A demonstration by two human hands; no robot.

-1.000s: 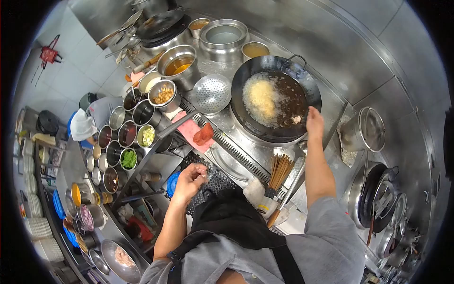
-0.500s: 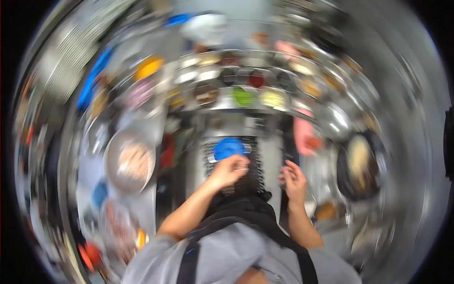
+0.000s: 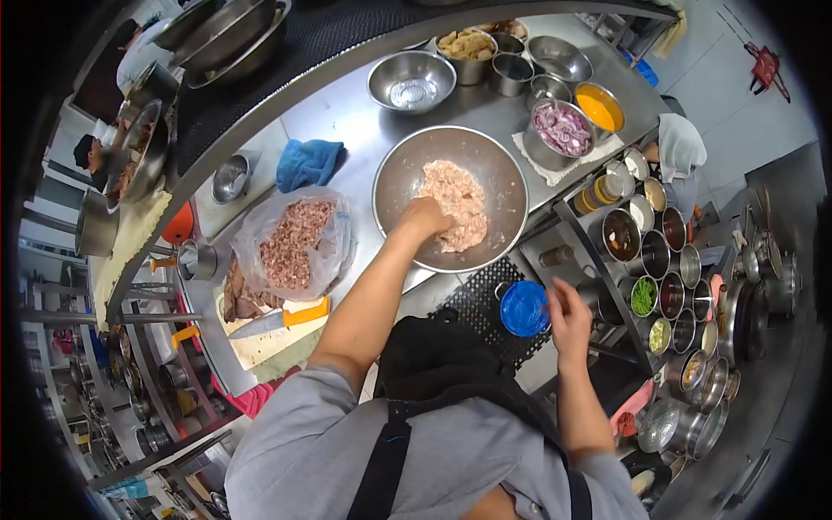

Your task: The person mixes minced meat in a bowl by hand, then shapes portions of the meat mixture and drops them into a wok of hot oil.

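My left hand reaches into a large metal bowl, its curled fingers pressed into pale pink minced meat. The fingertips are partly hidden by the meat. My right hand hangs over the floor side with its fingers loosely apart and nothing visible in them. Just left of it, lower down, is a blue round container. Beside the bowl, a clear plastic bag holds redder minced meat.
A knife with a yellow handle lies on a cutting board. Behind the bowl stand a bowl of sliced red onion, a bowl of orange liquid and a blue cloth. Ingredient pots line the right counter.
The view has turned left towards the counter, so the bowl is now in front. My left hand has moved from above the blue container into the bowl and onto the meat.
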